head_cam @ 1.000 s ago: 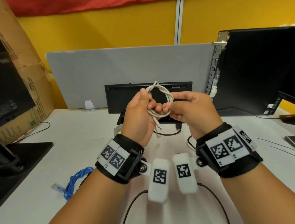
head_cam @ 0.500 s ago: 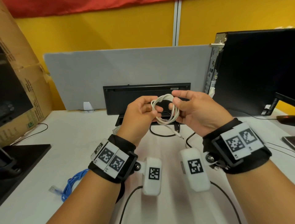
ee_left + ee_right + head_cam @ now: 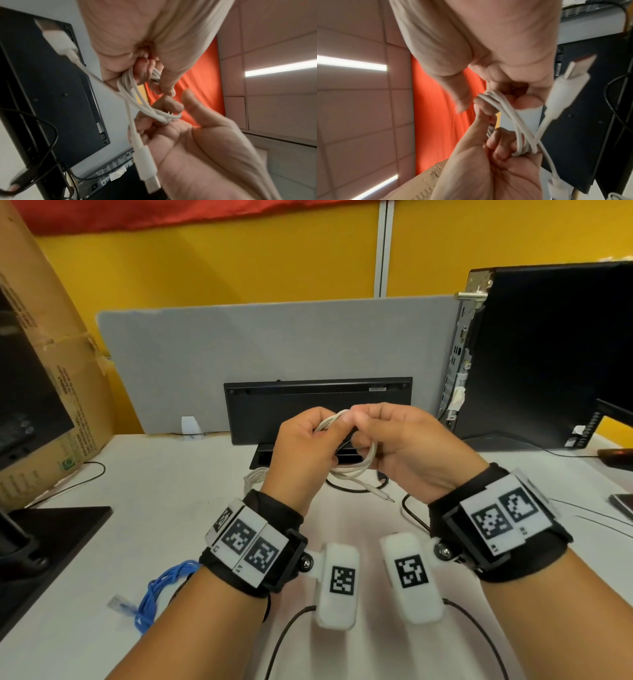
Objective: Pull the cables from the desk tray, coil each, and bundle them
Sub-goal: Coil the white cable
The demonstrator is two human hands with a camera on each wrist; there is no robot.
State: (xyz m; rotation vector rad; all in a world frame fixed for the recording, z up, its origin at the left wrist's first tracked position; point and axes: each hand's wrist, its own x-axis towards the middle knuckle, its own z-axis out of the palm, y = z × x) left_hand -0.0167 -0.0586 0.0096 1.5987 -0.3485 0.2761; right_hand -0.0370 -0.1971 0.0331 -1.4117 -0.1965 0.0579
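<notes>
A white cable [image 3: 356,467] is wound into a small coil and held in the air between both hands, above the white desk [image 3: 171,481]. My left hand [image 3: 305,450] grips the coil's left side, fingers curled round the strands [image 3: 130,86]. My right hand [image 3: 404,446] pinches the coil's top and right side [image 3: 505,108]. One thin plug end [image 3: 383,496] hangs below the coil; a white USB plug [image 3: 147,159] dangles too. The black desk tray [image 3: 270,457] sits behind the hands. A coiled blue cable [image 3: 161,590] lies at the front left.
A black keyboard [image 3: 318,405] leans against the grey divider [image 3: 274,344]. A black computer tower [image 3: 548,354] stands at the right, a cardboard box [image 3: 44,371] at the left. Black cables [image 3: 356,487] and another white cable [image 3: 255,475] lie near the tray.
The hands have drawn closer together and dropped slightly. The coil has tipped from upright to lying flatter between them, and the right fingers now pinch its top.
</notes>
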